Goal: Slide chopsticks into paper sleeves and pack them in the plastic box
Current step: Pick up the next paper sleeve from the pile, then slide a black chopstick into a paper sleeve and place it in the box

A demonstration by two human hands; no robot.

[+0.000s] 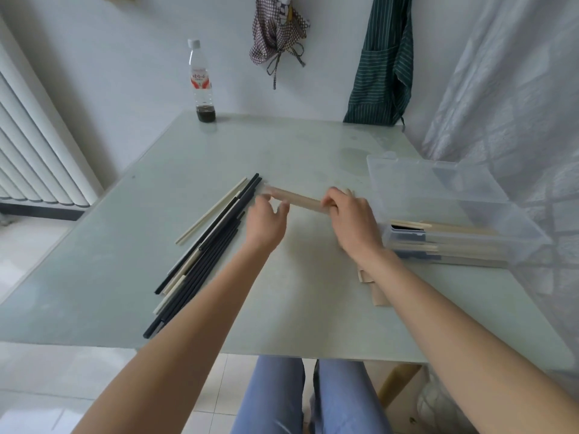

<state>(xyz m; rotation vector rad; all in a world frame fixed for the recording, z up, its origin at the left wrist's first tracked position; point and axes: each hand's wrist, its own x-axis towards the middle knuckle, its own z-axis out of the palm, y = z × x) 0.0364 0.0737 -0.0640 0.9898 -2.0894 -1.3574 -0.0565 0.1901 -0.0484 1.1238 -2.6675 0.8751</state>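
**Q:** Pale walls, a glass-topped table (pixel 282 145) — what sits at the back, and can any label be read?

**A:** At the far edge stands a plastic bottle (pixel 200 79) with a white cap, a little dark liquid at the bottom, and a red and white label; its writing is too small to read. On the wall hang a checked cloth (pixel 275 36) and a green striped apron (pixel 382 73). White slats (pixel 34 145) run down the left, and a sheer curtain (pixel 507 95) hangs at the right.

**Q:** And the hands?

**A:** Both hold 1 brown paper sleeve (pixel 297 199) just above the table's middle. The right hand (pixel 352 222) curls its fingers around the sleeve's right end. The left hand (pixel 268 219) pinches at the left part, thumb and fingers partly spread. What is inside the sleeve is blurred.

**Q:** Where is everything else?

**A:** Loose chopsticks (pixel 206 245), black and pale, lie in a slanted pile left of the hands. The clear plastic box (pixel 517 242) sits open at the right, with sleeved chopsticks lying inside. More flat sleeves (pixel 371 285) peek from under the right forearm.
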